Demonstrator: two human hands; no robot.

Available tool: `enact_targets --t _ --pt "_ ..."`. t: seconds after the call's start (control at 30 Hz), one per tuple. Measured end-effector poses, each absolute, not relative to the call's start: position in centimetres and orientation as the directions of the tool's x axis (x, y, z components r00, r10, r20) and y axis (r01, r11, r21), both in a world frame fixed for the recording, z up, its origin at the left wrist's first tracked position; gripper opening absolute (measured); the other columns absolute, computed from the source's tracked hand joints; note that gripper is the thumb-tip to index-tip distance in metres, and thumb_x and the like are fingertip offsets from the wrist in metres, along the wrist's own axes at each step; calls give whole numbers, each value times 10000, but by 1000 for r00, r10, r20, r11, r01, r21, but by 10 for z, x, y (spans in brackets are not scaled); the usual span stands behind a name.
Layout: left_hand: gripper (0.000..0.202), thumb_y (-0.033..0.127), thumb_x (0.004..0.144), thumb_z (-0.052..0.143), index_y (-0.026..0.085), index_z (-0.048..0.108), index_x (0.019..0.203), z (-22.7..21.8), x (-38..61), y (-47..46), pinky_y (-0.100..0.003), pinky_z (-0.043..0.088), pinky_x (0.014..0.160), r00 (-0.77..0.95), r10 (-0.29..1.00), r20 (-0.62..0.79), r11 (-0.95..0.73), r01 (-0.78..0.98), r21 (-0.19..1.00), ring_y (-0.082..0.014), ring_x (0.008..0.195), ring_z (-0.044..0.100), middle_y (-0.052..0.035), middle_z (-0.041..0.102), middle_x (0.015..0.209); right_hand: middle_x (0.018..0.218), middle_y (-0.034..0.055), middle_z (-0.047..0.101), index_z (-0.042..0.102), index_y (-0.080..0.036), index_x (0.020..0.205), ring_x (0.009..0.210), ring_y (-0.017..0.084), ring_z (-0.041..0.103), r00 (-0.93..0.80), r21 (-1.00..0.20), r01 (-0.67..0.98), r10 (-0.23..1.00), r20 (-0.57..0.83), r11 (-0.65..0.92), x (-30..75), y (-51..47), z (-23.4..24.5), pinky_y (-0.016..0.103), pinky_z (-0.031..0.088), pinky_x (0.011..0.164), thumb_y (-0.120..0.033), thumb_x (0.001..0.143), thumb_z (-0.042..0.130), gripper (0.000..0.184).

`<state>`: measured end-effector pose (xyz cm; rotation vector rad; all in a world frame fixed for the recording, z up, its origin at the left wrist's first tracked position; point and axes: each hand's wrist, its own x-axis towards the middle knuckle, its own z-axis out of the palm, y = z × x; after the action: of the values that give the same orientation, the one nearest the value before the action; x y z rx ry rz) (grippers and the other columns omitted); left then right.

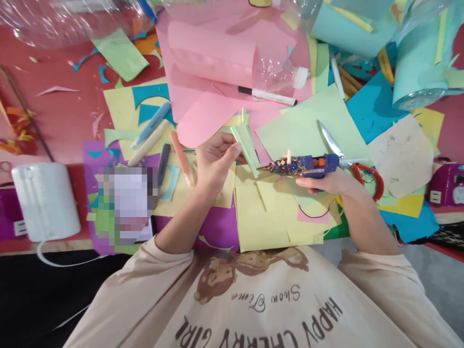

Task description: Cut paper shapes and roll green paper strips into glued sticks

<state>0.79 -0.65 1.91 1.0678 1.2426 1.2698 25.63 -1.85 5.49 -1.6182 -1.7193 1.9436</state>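
Observation:
Between the thumb and fingers of my left hand (219,159) is a folded strip of light green paper (246,147), raised over the table. My right hand (326,186) grips a blue hot glue gun (308,166) with a glue stick out of its back end. The gun's nozzle points left, at or very near the lower end of the green strip; whether they touch I cannot tell. Under both hands lie yellow paper sheets (268,217). Scissors with red handles (377,181) rest just beyond the right hand, partly hidden by it.
A pink-wrapped plastic bottle (217,53) lies at the back, a black-and-white marker (270,95) before it. Turquoise-wrapped bottles (420,67) are at back right. Several markers (181,157) lie left, near a white zipped case (46,200) and a blurred-out phone. Paper scraps cover the red table.

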Motion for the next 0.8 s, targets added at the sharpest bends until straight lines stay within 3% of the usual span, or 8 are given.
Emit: enact_targets --t 0.8 --pt "224 394 730 691 202 574 723 18 4 -5 -176 516 463 -104 992 -74 67 -65 996 -72 448 591 52 587 567 467 -32 520 500 -209 575 462 103 496 -417 -744 565 655 -630 -356 258 -19 56 264 439 504 -450 727 647 320"
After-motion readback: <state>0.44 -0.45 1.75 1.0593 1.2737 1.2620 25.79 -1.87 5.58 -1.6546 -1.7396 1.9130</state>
